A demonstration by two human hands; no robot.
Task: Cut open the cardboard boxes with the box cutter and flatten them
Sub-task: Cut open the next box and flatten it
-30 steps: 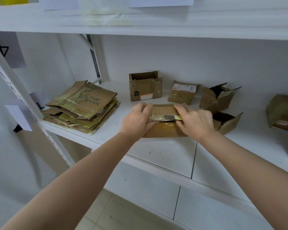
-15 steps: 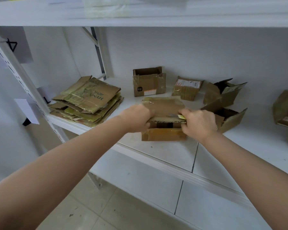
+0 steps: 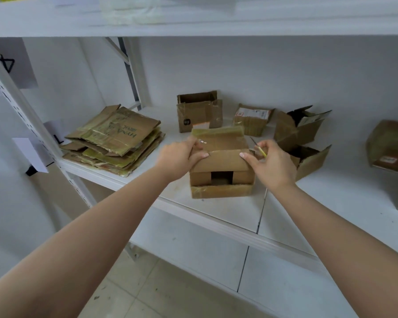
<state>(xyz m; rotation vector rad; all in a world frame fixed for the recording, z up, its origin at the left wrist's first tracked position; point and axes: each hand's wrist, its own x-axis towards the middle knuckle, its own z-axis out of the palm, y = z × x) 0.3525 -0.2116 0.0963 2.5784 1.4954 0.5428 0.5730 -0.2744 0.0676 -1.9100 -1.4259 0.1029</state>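
Observation:
A small brown cardboard box [image 3: 221, 177] stands on the white shelf [image 3: 228, 212], its near end open with flaps spread and a dark gap in the middle. My left hand [image 3: 182, 157] grips the box's top left edge, thumb on the upper flap. My right hand [image 3: 270, 162] holds the top right corner with its thumb on the flap, while its fingers pinch the yellow box cutter [image 3: 260, 150], blade pointing back left. The taped top panel [image 3: 218, 140] tilts up behind the flap.
A pile of flattened boxes [image 3: 115, 141] lies at the shelf's left. Behind stand an open box [image 3: 199, 111], a labelled box [image 3: 252, 119] and two open boxes [image 3: 301, 138]. Another box [image 3: 391, 145] sits far right. An upper shelf [image 3: 193, 17] hangs overhead.
The near flaps of the box have been pulled open, from shut a second ago to spread now. Both hands rose with the top flap; the view dipped slightly.

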